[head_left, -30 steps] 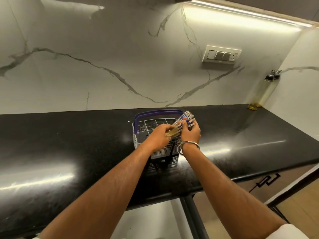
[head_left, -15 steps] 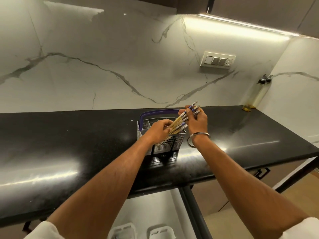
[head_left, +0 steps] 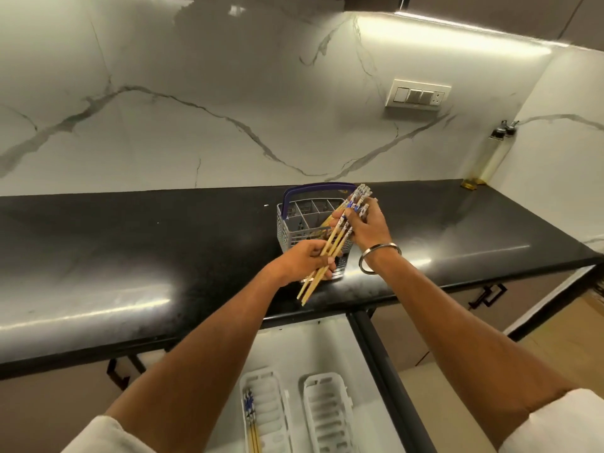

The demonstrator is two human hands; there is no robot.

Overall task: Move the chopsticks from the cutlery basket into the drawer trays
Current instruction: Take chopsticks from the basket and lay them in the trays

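Observation:
A bundle of wooden chopsticks (head_left: 336,238) with blue-and-white patterned tops is held slanted above the counter, clear of the basket. My left hand (head_left: 302,261) grips the bare lower ends and my right hand (head_left: 367,228) holds the patterned upper ends. Behind them stands the grey cutlery basket (head_left: 295,223) with a purple handle. Below the counter an open white drawer (head_left: 330,348) holds two white trays. The left tray (head_left: 261,407) has a few chopsticks (head_left: 250,420) lying in it. The right tray (head_left: 327,416) has nothing in it.
The black glossy countertop (head_left: 163,256) runs left to right under a white marbled wall. An oil bottle (head_left: 490,158) stands in the far right corner. A switch plate (head_left: 418,94) is on the wall. Cabinet handles (head_left: 487,294) show below the counter edge.
Both hands have lifted the chopstick bundle out of the basket and drawn it toward me. The view has tipped down, showing the open drawer and its trays.

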